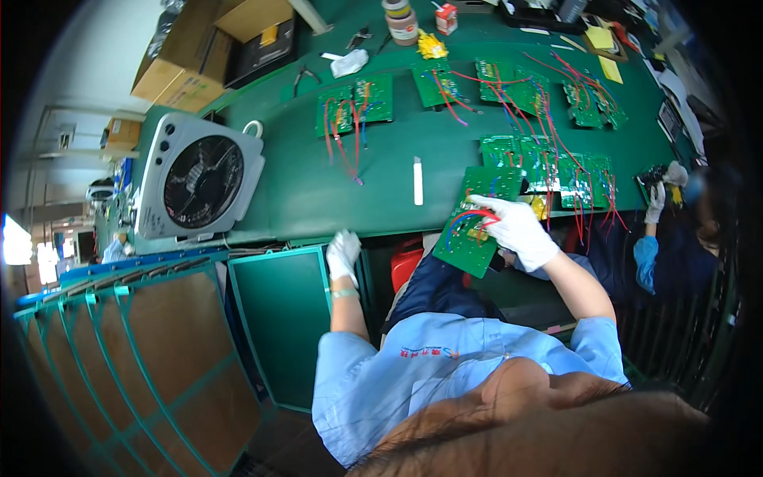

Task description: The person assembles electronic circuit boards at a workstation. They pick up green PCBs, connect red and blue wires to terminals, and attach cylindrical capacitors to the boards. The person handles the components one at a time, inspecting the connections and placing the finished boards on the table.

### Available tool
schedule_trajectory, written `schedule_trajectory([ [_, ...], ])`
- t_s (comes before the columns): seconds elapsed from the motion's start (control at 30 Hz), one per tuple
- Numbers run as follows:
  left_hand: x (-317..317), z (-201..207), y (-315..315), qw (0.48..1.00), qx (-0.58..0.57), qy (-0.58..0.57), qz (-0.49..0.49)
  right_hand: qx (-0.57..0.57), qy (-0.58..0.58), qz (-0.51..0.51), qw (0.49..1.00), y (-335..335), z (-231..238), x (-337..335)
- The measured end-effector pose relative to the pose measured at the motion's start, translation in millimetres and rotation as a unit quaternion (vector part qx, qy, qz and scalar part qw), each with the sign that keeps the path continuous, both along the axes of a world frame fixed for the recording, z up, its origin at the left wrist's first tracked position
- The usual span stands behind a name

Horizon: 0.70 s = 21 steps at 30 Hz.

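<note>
My right hand [517, 229], in a white glove, grips a green circuit board [469, 234] with red and blue wires, held tilted over the near edge of the green table [318, 183]. My left hand [343, 253], also gloved, hangs below the table edge with its fingers loosely curled and nothing in it. Several more wired green circuit boards [548, 171] lie on the table just beyond the held one.
A square white fan [199, 179] stands at the table's left. More boards [354, 99], pliers [306, 75], a white stick [418, 180] and tape rolls [401, 20] lie farther back. Cardboard boxes [187, 56] sit at the far left. Another person's gloved hand [656, 203] works at the right.
</note>
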<state>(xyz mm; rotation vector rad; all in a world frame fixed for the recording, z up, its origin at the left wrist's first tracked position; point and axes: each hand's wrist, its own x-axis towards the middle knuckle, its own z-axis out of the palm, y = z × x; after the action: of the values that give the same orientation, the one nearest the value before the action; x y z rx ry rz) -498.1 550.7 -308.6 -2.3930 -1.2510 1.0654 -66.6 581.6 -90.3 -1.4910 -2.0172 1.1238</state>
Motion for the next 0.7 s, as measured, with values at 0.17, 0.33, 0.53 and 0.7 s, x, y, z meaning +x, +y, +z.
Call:
schedule_trajectory([
  [0.17, 47, -45, -186, 0.936, -0.108, -0.209, 0.263, -0.105, 0.151, 0.023, 0.983, 21, -79, -90],
  [0.33, 10, -137, -330, 0.558, -0.242, -0.481, 0.631, -0.147, 0.216, -0.048, 0.964, 48, -69, -217],
  [0.53, 27, -112, -309, 0.356, -0.201, -0.555, 0.724, -0.067, 0.087, 0.049, 0.993, 36, -90, -246],
  [0.7, 64, -103, -256, 0.203, -0.221, -0.615, 0.730, 0.016, 0.044, 0.127, 0.991, -23, -173, -130],
])
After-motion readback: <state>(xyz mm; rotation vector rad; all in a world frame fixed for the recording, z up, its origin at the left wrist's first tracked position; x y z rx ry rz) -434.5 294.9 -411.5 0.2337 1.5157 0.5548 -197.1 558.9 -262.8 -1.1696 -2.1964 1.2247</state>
